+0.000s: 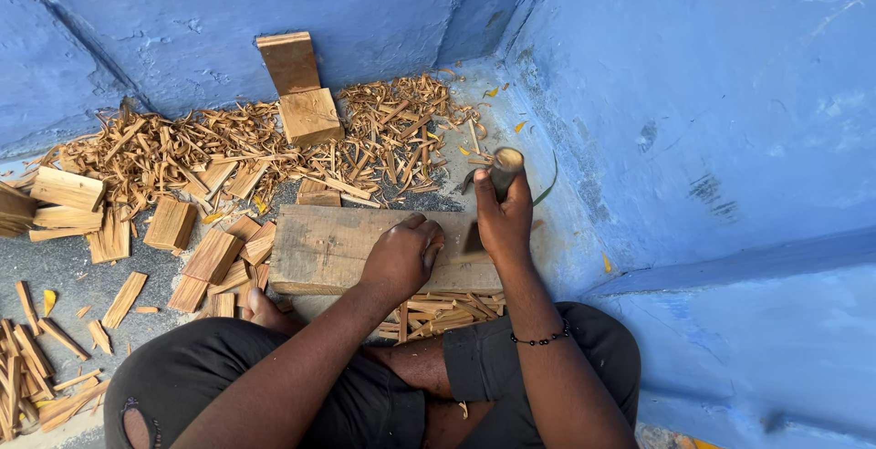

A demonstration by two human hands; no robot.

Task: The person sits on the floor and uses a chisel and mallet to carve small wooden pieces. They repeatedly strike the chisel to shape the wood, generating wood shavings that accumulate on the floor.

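Observation:
My right hand (504,216) grips the wooden handle of a chopping tool (504,168), its dark blade pointing down toward the right end of a thick wooden plank (328,248). My left hand (402,257) rests curled on the plank just left of the blade, fingers closed around a small piece of wood that is mostly hidden. The plank lies flat on the floor in front of my crossed legs. A beaded bracelet circles my right wrist.
Wood shavings and thin strips (228,152) are heaped along the blue wall. A wooden block (310,116) stands at the wall. Flat cut pieces (212,257) lie left of the plank, more strips (27,376) at far left. The blue wall (693,139) closes the right side.

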